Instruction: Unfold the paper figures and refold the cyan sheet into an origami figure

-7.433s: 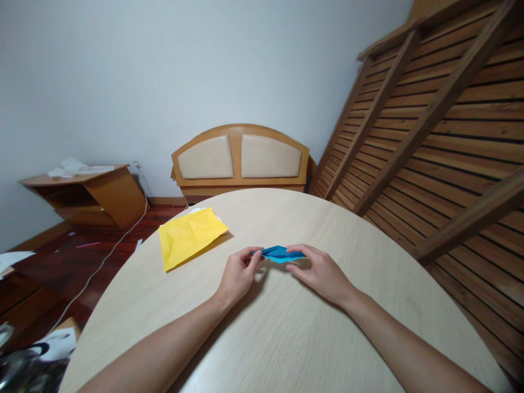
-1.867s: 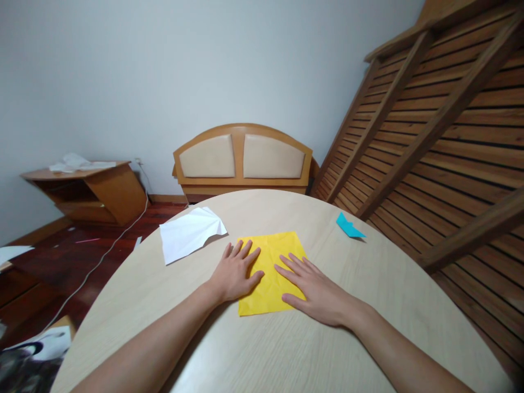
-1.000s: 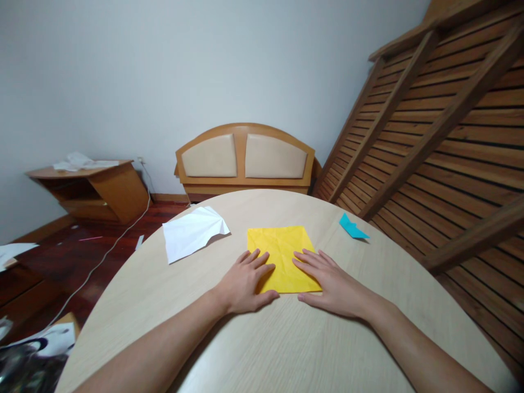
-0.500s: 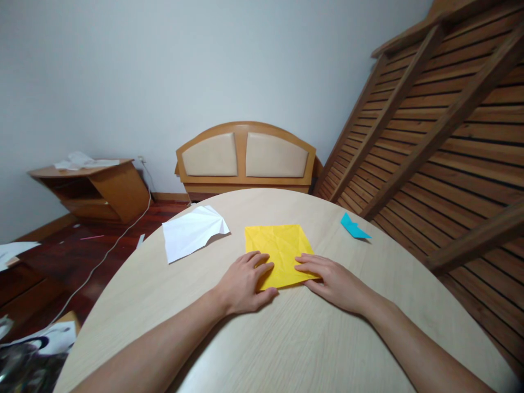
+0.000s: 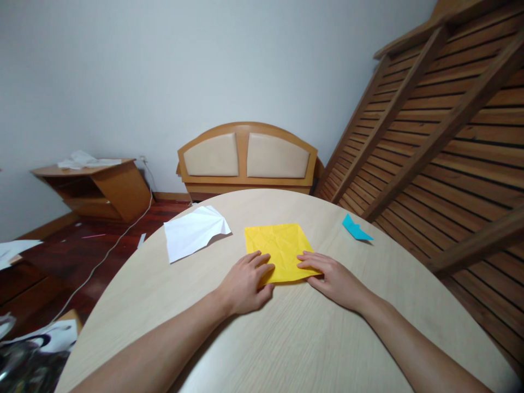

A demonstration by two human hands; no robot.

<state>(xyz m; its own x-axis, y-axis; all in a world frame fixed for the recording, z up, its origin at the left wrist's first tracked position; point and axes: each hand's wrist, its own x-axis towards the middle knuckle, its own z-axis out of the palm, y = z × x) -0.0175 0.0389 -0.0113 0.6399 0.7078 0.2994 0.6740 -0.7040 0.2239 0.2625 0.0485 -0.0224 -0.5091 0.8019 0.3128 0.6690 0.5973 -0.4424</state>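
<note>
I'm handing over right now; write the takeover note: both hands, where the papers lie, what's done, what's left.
Left hand: open, fingers flat on the near left corner of the yellow sheet.
Right hand: open, fingertips on the sheet's near right corner.
Yellow sheet: creased, lying flat on the round table, mid-table in front of the hands.
White sheet: crumpled, to the left, untouched.
Blue folded piece: set aside at the table's right edge; looks finished.
Left: the yellow sheet shows no fold yet; the white sheet likely follows.
</note>
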